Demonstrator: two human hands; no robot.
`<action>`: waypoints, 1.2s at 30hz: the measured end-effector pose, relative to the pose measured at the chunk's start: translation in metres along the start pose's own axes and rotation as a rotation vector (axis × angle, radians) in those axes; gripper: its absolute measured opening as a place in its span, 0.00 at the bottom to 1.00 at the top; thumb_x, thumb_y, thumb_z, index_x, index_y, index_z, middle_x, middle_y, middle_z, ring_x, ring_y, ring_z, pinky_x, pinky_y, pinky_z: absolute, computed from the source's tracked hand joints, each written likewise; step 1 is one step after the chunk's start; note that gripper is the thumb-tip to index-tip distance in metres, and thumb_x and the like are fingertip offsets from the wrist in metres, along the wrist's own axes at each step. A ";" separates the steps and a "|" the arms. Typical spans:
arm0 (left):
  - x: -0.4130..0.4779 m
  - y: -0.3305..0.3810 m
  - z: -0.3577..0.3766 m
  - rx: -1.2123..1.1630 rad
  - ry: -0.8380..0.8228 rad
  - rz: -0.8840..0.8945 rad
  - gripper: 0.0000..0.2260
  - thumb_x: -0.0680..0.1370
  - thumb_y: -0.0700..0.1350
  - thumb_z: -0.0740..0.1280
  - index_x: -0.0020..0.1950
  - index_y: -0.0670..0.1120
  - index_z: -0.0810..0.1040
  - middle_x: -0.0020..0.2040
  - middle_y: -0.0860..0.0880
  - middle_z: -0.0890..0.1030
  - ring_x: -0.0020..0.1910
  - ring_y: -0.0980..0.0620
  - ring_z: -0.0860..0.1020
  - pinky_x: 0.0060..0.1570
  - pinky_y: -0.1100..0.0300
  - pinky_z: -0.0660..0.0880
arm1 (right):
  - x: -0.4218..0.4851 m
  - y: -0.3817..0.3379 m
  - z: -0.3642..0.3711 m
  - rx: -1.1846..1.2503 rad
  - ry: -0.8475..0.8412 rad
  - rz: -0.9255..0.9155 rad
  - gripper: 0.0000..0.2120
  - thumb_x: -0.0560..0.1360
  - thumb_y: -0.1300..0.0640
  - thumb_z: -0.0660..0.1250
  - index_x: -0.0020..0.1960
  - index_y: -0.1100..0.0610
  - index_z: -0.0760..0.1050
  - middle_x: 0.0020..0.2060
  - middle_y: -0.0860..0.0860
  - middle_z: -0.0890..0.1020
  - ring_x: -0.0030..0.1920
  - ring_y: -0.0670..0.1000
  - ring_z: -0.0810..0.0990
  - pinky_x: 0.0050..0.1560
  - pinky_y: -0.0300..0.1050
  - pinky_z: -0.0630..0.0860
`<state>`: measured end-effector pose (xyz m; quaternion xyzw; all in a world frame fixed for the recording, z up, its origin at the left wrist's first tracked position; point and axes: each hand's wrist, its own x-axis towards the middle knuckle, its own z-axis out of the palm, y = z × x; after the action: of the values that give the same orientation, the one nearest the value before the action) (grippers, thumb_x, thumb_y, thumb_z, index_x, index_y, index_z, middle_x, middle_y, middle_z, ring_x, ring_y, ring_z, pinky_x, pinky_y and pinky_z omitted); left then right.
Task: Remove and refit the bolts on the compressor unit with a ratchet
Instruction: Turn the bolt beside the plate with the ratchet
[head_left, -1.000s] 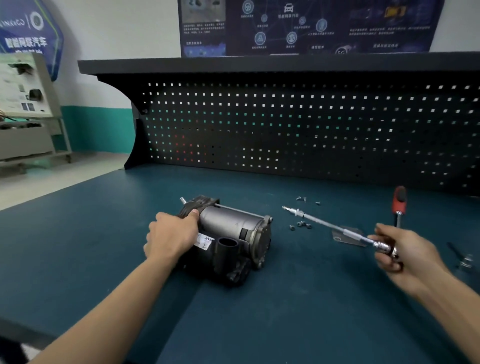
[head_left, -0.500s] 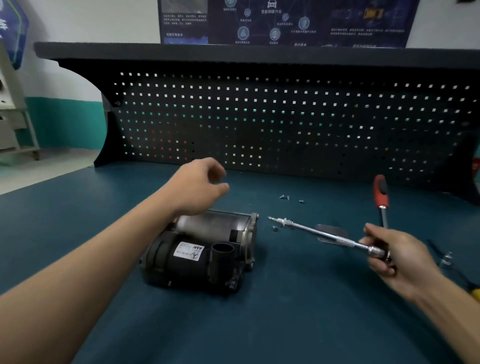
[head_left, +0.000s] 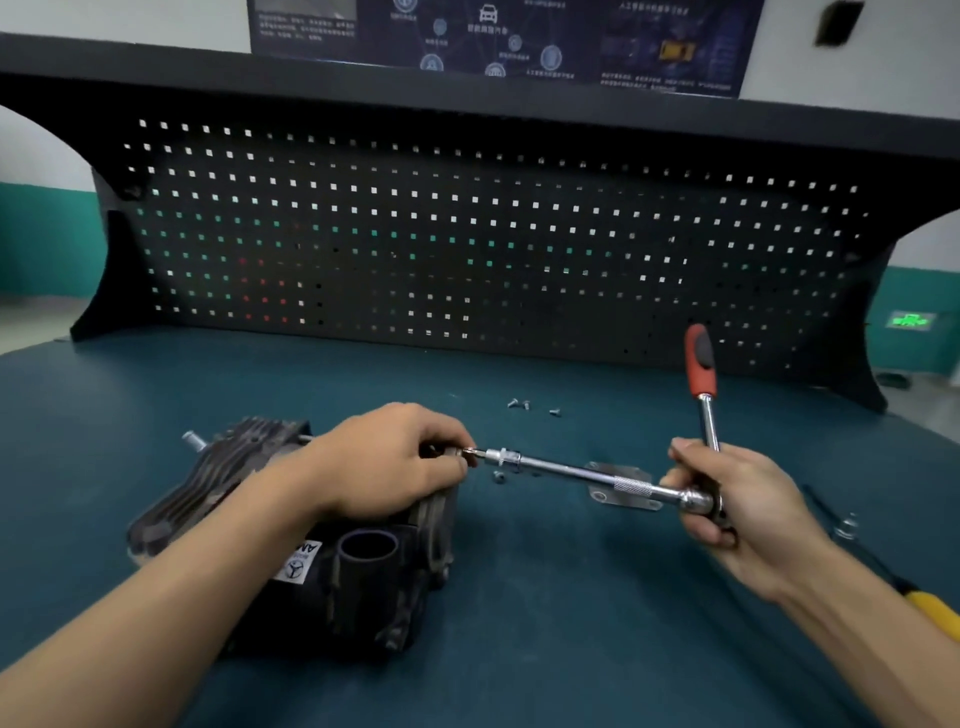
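Chrome ratchet (head_left: 698, 499) clamped in right hand (head_left: 748, 512), extension tip pinched by left hand (head_left: 387, 460) at compressor (head_left: 291, 525) end; loose bolts (head_left: 519, 404) behind, bench (head_left: 545, 623) wide open in front.

Red-and-black ratchet handle (head_left: 700, 360); black compressor (head_left: 332, 571); teal benchtop (head_left: 545, 623); black pegboard (head_left: 467, 249) dotted white.

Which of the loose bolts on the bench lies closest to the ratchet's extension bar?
The lone bolt just below the extension bar; the other three lie farther back toward the pegboard.
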<state>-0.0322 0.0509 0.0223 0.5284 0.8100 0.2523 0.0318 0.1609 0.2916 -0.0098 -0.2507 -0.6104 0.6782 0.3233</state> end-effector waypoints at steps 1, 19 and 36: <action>-0.001 0.000 0.001 0.024 0.006 -0.004 0.04 0.78 0.56 0.65 0.44 0.64 0.78 0.39 0.63 0.80 0.39 0.59 0.76 0.46 0.55 0.74 | 0.000 0.000 0.000 -0.005 0.001 -0.003 0.08 0.81 0.60 0.64 0.44 0.62 0.73 0.27 0.53 0.79 0.16 0.47 0.63 0.16 0.32 0.53; -0.004 0.002 0.003 0.116 0.032 -0.004 0.06 0.81 0.51 0.62 0.48 0.60 0.77 0.39 0.60 0.79 0.43 0.63 0.75 0.42 0.58 0.68 | -0.002 0.020 0.000 0.026 0.026 0.045 0.06 0.81 0.60 0.64 0.46 0.61 0.73 0.27 0.52 0.78 0.17 0.47 0.63 0.16 0.33 0.55; 0.002 0.006 0.010 0.231 0.034 0.020 0.04 0.77 0.60 0.65 0.46 0.61 0.75 0.37 0.68 0.76 0.39 0.65 0.74 0.37 0.62 0.66 | -0.018 0.002 0.010 -0.141 0.060 -0.438 0.26 0.77 0.38 0.59 0.38 0.60 0.74 0.27 0.57 0.80 0.19 0.51 0.70 0.18 0.38 0.65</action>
<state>-0.0251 0.0584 0.0170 0.5322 0.8288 0.1665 -0.0456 0.1652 0.2712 -0.0113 -0.1543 -0.6862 0.5396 0.4627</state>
